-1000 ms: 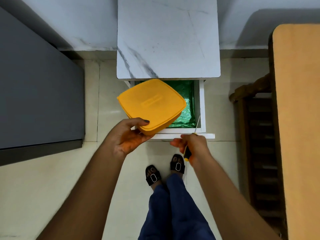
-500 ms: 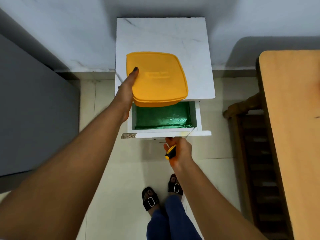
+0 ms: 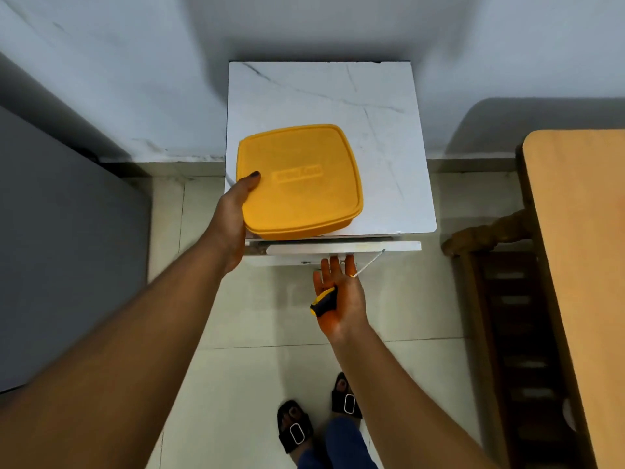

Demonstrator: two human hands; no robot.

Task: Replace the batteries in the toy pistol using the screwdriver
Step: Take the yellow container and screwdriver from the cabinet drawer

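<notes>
The person stands in front of a small white table (image 3: 338, 106) with a marble look on top. A yellow box (image 3: 299, 181) with its lid on sits on the near left part of the table top. The near edge of the box sticks out a little past the table edge.

The left hand (image 3: 233, 211) holds the left side of the yellow box. Its thumb lies on top of the lid, and the other fingers are hidden under or behind the box.

Just under the table top is a white drawer (image 3: 338, 247). Only a thin strip of its front shows, so it looks nearly pushed in.

The right hand (image 3: 340, 296) is below the drawer front. Its fingers are straight and point at the drawer, with the tips right at it; it is hard to tell if they touch. This hand also carries the screwdriver (image 3: 333, 292). The black and yellow handle lies across the palm, tucked under the thumb side, and the thin metal shaft pokes out to the right, up toward the drawer front.

The toy pistol cannot be seen anywhere.

The person's feet in black sandals (image 3: 296, 426) stand on the pale tiled floor (image 3: 257, 316). A wooden table (image 3: 581, 265) is on the right, and a dark grey cabinet (image 3: 61, 248) is on the left.
</notes>
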